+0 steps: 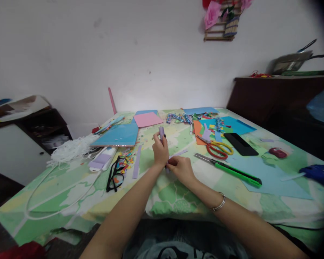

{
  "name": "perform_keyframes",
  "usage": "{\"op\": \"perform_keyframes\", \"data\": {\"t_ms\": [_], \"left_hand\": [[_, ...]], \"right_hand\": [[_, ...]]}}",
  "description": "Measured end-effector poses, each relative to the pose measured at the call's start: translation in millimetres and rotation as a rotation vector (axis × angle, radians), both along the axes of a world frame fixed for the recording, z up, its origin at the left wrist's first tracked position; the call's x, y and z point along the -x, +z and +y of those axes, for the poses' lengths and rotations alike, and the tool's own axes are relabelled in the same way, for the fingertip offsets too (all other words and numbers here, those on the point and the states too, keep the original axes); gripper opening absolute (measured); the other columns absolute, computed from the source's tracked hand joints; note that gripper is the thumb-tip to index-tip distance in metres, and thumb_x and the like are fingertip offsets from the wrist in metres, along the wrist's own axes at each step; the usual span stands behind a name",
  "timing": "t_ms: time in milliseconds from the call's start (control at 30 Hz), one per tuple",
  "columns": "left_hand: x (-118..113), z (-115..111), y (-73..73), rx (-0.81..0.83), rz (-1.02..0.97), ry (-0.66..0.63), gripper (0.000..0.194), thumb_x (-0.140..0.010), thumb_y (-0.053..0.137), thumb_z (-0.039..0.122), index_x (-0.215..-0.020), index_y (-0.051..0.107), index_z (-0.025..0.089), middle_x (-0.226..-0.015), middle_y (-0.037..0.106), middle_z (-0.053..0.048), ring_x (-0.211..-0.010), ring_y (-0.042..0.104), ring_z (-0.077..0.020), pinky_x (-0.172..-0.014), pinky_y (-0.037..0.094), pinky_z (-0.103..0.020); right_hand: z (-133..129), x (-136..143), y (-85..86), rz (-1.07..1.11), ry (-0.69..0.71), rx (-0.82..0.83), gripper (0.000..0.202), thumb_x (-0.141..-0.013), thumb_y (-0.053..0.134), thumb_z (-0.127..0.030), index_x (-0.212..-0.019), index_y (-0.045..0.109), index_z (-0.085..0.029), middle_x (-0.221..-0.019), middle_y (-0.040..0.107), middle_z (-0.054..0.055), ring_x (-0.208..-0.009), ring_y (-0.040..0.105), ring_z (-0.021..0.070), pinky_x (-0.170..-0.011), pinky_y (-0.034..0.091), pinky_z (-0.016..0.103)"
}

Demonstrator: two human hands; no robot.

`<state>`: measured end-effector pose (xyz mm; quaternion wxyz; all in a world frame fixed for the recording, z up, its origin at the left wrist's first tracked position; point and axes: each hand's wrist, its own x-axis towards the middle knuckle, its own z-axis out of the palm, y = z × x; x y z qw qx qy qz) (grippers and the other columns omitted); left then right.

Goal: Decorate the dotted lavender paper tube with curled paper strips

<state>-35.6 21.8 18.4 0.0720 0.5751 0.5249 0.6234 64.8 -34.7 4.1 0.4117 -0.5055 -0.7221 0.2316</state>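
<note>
My left hand is closed around a strip of light purple paper, whose top end sticks up above my fingers. Close below it, the fingertips of my right hand pinch the lower end of the purple paper, largely hidden by the fingers. Behind my right hand lies another thin purple strip. A flat purple strip rests to the left of my hands. On the right are a green box cutter with its blade out and scissors with red and yellow handles.
Black glasses lie by colourful paper scraps on the left, near a blue folder and white cord. A phone, light blue paper and a blue glue gun are on the right. Pink paper lies farther back.
</note>
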Motion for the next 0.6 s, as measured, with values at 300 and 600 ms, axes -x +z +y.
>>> {"op": "perform_keyframes", "data": {"t_ms": [300,600], "left_hand": [[1.0,-0.4,4.6,0.052,-0.102,-0.035,0.016,-0.089,0.041,0.029,-0.102,0.044,0.02,-0.051,0.042,0.008,-0.043,0.043,-0.0122,-0.047,0.027,-0.021],[-3.6,-10.6,10.8,0.018,-0.007,-0.04,0.025,-0.092,0.035,0.038,-0.076,0.042,0.021,-0.05,0.038,0.006,-0.045,0.039,-0.0116,-0.048,0.026,-0.024]], "right_hand": [[7.0,-1.4,-5.7,0.191,0.086,0.125,0.003,-0.067,0.067,-0.017,-0.069,0.069,-0.019,-0.066,0.071,0.002,-0.062,0.065,0.0167,-0.06,0.048,0.026],[20.4,-5.6,-10.6,0.404,0.262,0.278,0.008,-0.062,0.064,-0.02,-0.067,0.065,-0.015,-0.062,0.068,0.002,-0.056,0.064,0.0155,-0.059,0.054,0.028]]}}
